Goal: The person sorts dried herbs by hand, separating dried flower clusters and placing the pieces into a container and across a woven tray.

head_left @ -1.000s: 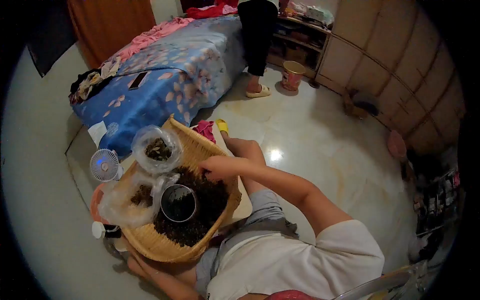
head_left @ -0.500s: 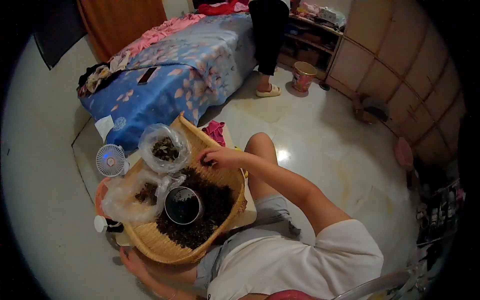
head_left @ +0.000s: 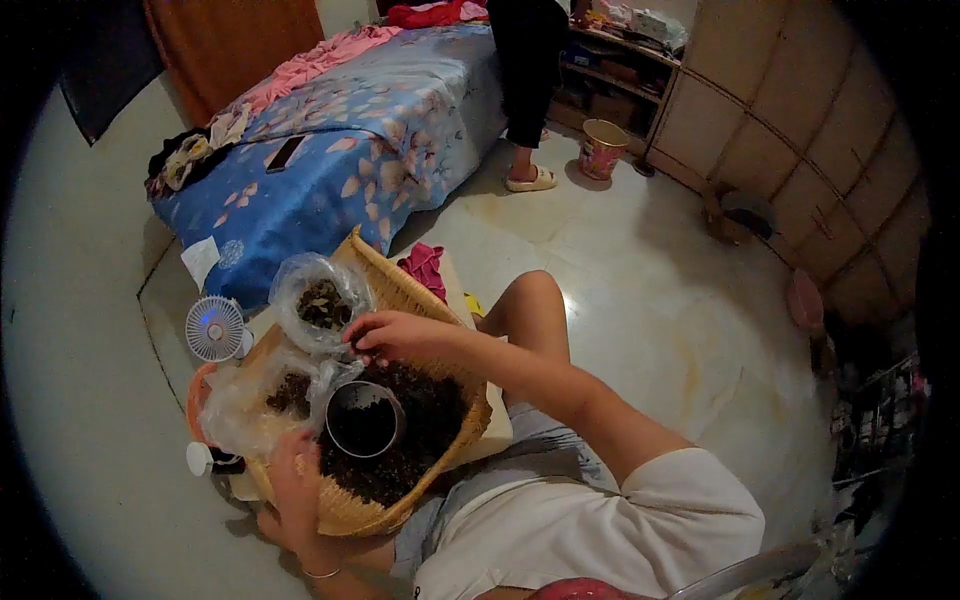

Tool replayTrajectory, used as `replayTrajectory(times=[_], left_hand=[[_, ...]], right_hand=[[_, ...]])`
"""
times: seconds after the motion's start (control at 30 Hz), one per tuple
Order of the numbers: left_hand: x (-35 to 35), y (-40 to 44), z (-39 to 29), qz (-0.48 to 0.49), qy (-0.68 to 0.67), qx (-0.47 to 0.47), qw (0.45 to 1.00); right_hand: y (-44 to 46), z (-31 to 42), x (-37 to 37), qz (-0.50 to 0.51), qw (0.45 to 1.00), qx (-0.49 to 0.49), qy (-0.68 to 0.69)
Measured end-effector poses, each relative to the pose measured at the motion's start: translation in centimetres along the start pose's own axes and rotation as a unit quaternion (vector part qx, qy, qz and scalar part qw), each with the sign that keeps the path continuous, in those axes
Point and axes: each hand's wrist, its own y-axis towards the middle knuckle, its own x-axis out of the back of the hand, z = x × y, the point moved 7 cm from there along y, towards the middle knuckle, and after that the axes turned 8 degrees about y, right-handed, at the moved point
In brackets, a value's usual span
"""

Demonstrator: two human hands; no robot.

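A woven bamboo basket (head_left: 395,282) lies across my lap, with dark, crumbly dried plant material (head_left: 432,405) spread over its bottom. On top of that stands a round metal bowl (head_left: 366,438) with dark bits inside. My right hand (head_left: 392,336) is above the basket beside an open plastic bag (head_left: 292,283) of greenish-brown pieces; its fingers are curled together and what they hold is hidden. Near the basket's left rim my left hand (head_left: 295,485) reaches up, fingers stretched, by a second plastic bag (head_left: 235,405) containing dark material.
A small white fan (head_left: 215,328) and a white-capped bottle (head_left: 201,459) stand left of the basket. Ahead is a bed (head_left: 330,185) with a phone (head_left: 284,153) on it. Another person (head_left: 525,90) stands beyond it, near a bin (head_left: 603,150).
My right hand has moved left from the basket's far right side toward the bags. My left hand has risen from below the rim to the basket's left side.
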Motion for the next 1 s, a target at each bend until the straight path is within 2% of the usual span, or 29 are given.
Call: replayTrajectory(times=[0.1,0.17,0.2,0.27,0.4,0.47,0.53,0.8,1.0], left_hand=[[-3.2,-1.1,-4.1,0.202,-0.007,-0.101,0.974],[-5.2,-3.0,-6.5,0.231,0.019,-0.199,0.952],[-5.8,-3.7,-7.1,0.232,0.019,-0.197,0.952],[-7.6,-5.4,-7.9,0.250,0.151,-0.239,0.926],[-11.4,-7.4,-6.1,0.258,0.188,-0.248,0.915],[-12.8,-8.1,-5.4,0.329,0.188,-0.210,0.901],[-12.9,-8.3,-5.5,0.318,0.190,-0.211,0.905],[-13.2,-8.2,-6.3,0.279,0.176,-0.228,0.916],[-11.7,-6.6,-7.1,0.320,0.181,-0.196,0.909]], right_hand=[[-0.2,-0.1,-1.5,-0.010,0.999,0.019,0.034],[-0.1,0.1,-2.4,-0.017,0.998,0.028,0.049],[-0.1,0.2,-2.7,-0.019,0.998,0.032,0.054],[0.4,0.1,-2.8,-0.018,0.997,0.034,0.059],[0.4,1.2,-3.5,-0.008,0.999,0.040,0.015],[0.8,1.5,-3.2,-0.021,0.999,0.033,0.011],[1.2,1.6,-2.4,0.004,0.996,0.051,0.074],[1.4,2.3,-1.9,0.002,0.995,0.072,0.075],[2.2,1.9,-2.3,0.010,0.996,0.046,0.070]])
